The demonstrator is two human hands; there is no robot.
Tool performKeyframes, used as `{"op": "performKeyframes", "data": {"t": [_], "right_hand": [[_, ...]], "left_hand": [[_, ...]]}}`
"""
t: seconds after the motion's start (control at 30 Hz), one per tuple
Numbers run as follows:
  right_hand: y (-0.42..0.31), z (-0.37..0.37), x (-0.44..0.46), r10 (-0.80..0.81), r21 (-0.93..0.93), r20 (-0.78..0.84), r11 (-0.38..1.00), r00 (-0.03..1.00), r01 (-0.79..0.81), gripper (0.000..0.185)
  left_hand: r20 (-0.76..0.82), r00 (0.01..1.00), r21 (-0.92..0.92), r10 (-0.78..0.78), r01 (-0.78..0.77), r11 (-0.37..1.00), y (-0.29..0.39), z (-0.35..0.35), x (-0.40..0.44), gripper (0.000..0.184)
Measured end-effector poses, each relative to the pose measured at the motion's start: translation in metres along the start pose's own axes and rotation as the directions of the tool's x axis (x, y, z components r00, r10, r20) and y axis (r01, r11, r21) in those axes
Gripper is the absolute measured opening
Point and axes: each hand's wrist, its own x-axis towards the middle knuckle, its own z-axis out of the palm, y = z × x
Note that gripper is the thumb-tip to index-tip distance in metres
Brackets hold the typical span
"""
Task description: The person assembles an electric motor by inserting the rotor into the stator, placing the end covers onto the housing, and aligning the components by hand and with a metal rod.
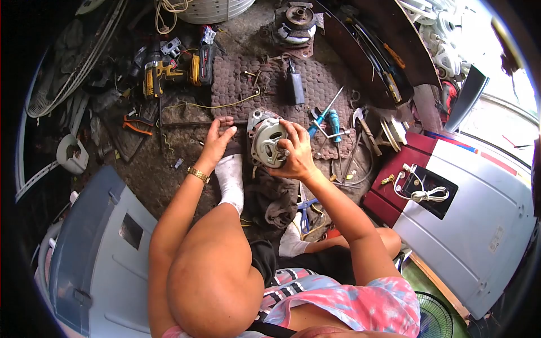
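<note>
Right hand (298,155) grips a round metal part (263,138), left hand (216,144) open beside it.

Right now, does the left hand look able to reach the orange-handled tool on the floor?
Probably yes: the left hand looks empty, and nothing tall appears to stand between it and the orange-handled tool.

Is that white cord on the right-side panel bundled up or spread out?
Mostly bundled: the white cord lies gathered in loops over the dark square, with one length curving loose leftward.
</note>
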Motion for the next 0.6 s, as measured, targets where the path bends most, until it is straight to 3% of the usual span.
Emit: {"op": "performKeyframes", "data": {"t": [0.27,0.6], "right_hand": [[-0.003,0.008,0.001,0.079,-0.006,-0.009,0.997,0.997,-0.079,0.073],[0.002,0.031,-0.01,0.105,-0.037,-0.089,0.993,0.991,-0.108,0.07]], "left_hand": [[-0.018,0.999,-0.031,0.043,-0.044,0.999,0.0,0.009,0.002,0.038],[0.065,0.994,0.106,0.087,-0.094,0.99,-0.017,0.012,0.007,0.048]]}}
